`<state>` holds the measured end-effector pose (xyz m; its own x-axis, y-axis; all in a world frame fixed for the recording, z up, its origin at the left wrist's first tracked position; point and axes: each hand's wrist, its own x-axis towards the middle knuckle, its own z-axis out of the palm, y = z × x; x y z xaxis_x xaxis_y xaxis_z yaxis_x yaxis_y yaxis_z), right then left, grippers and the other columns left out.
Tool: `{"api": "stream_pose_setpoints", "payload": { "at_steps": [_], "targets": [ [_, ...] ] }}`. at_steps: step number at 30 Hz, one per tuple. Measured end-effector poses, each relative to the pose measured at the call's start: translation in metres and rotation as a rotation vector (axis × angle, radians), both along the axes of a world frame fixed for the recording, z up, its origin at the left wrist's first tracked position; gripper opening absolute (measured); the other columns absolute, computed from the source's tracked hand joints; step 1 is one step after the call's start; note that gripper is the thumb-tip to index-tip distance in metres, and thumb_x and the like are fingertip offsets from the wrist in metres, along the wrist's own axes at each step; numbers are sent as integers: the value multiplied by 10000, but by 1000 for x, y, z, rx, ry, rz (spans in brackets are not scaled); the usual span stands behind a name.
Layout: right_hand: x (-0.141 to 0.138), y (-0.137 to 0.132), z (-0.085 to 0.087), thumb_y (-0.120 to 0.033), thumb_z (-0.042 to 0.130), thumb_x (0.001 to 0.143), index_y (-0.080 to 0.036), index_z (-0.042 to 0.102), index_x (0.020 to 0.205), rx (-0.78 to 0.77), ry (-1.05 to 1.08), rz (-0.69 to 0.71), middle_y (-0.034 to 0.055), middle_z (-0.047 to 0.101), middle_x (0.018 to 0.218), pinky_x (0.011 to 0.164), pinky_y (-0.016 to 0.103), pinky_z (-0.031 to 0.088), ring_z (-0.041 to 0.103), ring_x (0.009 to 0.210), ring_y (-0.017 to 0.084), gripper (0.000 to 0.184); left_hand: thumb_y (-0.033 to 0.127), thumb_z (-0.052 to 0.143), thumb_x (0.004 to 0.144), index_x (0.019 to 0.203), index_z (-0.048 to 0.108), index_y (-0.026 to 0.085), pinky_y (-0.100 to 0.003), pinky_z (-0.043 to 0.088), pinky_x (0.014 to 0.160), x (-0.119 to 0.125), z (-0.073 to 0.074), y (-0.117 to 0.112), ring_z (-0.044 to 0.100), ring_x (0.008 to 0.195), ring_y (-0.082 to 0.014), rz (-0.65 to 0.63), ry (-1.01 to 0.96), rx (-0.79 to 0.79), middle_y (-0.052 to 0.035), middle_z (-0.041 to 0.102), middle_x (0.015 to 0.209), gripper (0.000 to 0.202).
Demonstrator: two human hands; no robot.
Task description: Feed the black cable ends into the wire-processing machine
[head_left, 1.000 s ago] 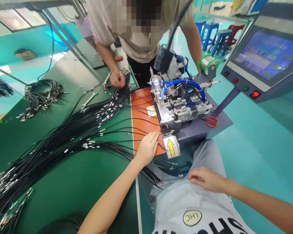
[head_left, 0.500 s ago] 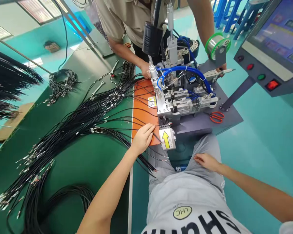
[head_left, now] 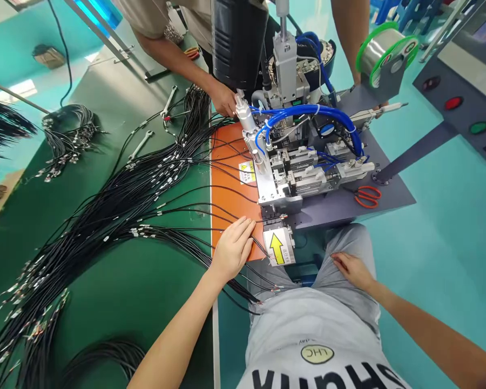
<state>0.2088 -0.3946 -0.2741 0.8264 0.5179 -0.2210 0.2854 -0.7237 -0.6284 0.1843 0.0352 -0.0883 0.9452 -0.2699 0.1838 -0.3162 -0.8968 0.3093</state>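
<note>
**Little to read at this bench**

The grey shirt (head_left: 308,324) carries "LHC" in a pale oval badge (head_left: 316,354); the big black letters below it are cut off; a yellow arrow sticker (head_left: 279,247) fronts the machine (head_left: 283,183); the print on the warning label (head_left: 247,172) on the orange mat (head_left: 230,200) is too small to read.

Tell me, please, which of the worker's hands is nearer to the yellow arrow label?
Left. The left hand rests on the orange mat just left of the yellow arrow label; the right hand lies on the thigh, farther off to its right.

One scissors (head_left: 368,195); one solder spool (head_left: 383,51); two wrenches (head_left: 141,145), seemingly; four panel buttons (head_left: 453,102); black cables (head_left: 105,216): dozens.
</note>
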Motion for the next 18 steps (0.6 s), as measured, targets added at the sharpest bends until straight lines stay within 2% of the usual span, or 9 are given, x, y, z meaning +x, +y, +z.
{"api": "stream_pose_setpoints", "payload": {
  "at_steps": [6, 11, 14, 18],
  "targets": [
    [4, 11, -12, -436, 395, 961, -226, 646, 1189, -62, 51, 16, 94, 736, 998, 785, 394, 551, 685, 796, 239, 399, 282, 442, 981, 1520, 320, 246, -534, 308, 1184, 4, 4, -3, 330, 1457, -286, 57, 21, 97, -66, 466, 1507, 554],
    [7, 12, -21, -428, 383, 967, -241, 627, 1220, -88, 56, 43, 80, 729, 1070, 811, 401, 539, 691, 838, 242, 398, 340, 415, 990, 1499, 366, 251, -579, 253, 1175, 26, 13, -8, 311, 1452, -327, 169, 9, 146, -84, 408, 1542, 519],
    [7, 11, -22, -444, 382, 962, -245, 629, 1211, -94, 48, 40, 86, 732, 1040, 781, 405, 541, 693, 815, 251, 403, 349, 418, 985, 1439, 462, 269, -584, 321, 1110, 39, 17, -5, 393, 1370, -349, 238, -18, 137, -119, 454, 1478, 463],
    [8, 11, -22, -461, 391, 950, -240, 633, 1200, -82, 47, 28, 88, 735, 944, 746, 413, 539, 691, 799, 269, 412, 344, 385, 998, 1380, 525, 227, -471, 444, 1002, 50, 29, 15, 506, 1201, -280, 204, 26, 22, -137, 547, 1294, 423]
  ]
}}
